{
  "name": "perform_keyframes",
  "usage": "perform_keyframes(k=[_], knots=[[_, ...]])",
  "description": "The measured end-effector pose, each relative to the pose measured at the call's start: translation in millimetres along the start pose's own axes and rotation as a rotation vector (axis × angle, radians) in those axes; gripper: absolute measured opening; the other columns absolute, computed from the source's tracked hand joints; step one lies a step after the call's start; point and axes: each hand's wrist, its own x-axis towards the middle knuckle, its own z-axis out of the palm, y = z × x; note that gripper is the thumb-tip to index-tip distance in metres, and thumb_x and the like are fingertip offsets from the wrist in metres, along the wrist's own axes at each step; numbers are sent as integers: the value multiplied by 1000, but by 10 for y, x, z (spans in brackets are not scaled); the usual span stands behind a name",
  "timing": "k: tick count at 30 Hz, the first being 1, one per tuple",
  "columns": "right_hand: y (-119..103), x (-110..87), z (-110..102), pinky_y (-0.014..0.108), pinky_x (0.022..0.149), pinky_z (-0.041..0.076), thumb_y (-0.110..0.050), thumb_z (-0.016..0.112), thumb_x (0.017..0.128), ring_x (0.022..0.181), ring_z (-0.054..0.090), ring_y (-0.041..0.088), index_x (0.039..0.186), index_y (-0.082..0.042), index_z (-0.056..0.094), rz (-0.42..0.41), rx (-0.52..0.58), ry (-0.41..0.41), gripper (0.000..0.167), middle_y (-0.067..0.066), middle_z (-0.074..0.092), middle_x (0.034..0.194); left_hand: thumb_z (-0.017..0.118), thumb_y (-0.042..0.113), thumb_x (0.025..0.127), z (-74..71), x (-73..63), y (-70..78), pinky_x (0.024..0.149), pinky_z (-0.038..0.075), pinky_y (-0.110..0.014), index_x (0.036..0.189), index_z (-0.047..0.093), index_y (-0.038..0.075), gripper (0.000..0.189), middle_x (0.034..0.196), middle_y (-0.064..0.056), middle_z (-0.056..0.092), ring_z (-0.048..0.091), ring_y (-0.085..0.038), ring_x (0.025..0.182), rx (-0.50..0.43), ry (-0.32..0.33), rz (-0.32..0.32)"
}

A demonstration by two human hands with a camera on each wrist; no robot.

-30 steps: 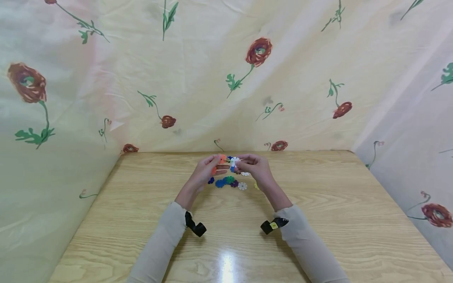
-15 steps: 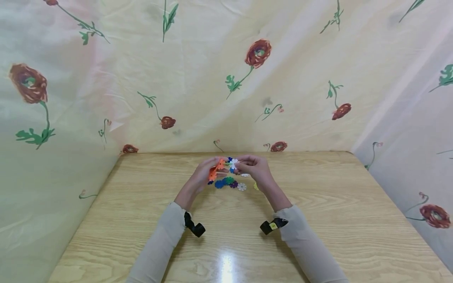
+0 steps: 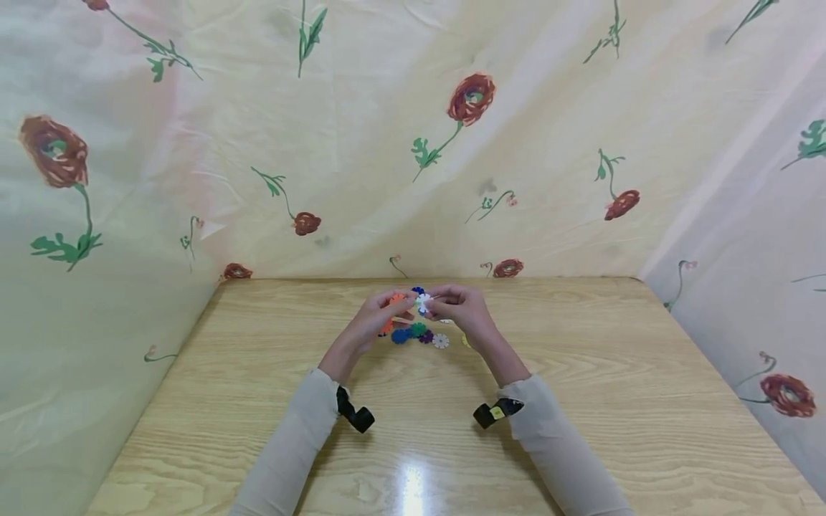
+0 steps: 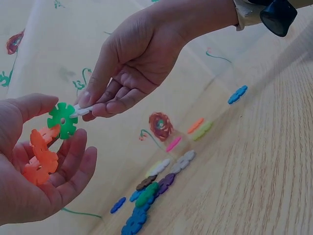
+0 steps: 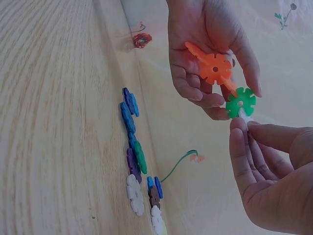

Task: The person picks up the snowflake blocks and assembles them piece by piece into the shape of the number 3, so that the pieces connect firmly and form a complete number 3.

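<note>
Above the far part of the table, my left hand (image 3: 374,315) holds a small chain of orange notched plastic discs (image 4: 44,159), shaped like flowers. A green disc (image 4: 62,121) of the same kind joins the end of the chain, between my left thumb and fingertips. From the other side my right hand (image 3: 469,313) pinches a white disc (image 4: 80,111) between thumb and fingers. In the right wrist view the white disc meets the edge of the green disc (image 5: 240,103), mostly covered by the right fingertips. Part of the orange chain lies against the left palm.
Several loose discs lie on the wooden table (image 3: 413,401) beneath the hands, among them a blue disc (image 3: 400,336), a purple disc (image 4: 166,182) and a brown disc (image 4: 146,183). Farther off lies another blue disc (image 4: 237,95). A flowered cloth (image 3: 361,143) hangs behind the table.
The orange chain has turned and shifted within my left hand, and the left fingers have changed their hold near the green disc. My right hand keeps pinching the white disc, slightly farther left.
</note>
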Motion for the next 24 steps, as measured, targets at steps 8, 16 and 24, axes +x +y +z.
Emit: perform_keyframes(k=[8, 16, 24], knots=[[41, -5, 19, 55, 94, 58, -10, 72, 96, 78, 74, 12, 120, 6, 68, -2, -20, -20, 29, 5, 78, 94, 59, 24, 105, -26, 6, -28, 103, 55, -50, 131, 64, 4, 33, 123, -7, 62, 64, -28, 107, 27, -65, 15], [49, 1, 27, 59, 95, 56, -9, 71, 96, 77, 74, 12, 120, 7, 68, -13, -21, -26, 29, 3, 78, 91, 57, 23, 106, -23, 14, -18, 96, 59, -39, 130, 63, 4, 32, 119, -6, 63, 65, -21, 101, 23, -64, 7], [43, 23, 27, 52, 91, 61, -12, 71, 97, 83, 76, 21, 121, 6, 68, 1, -40, -32, 30, 4, 78, 92, 60, 25, 105, -28, 17, -16, 93, 61, -37, 127, 64, 5, 30, 119, -6, 62, 65, -17, 96, 1, -38, -11]])
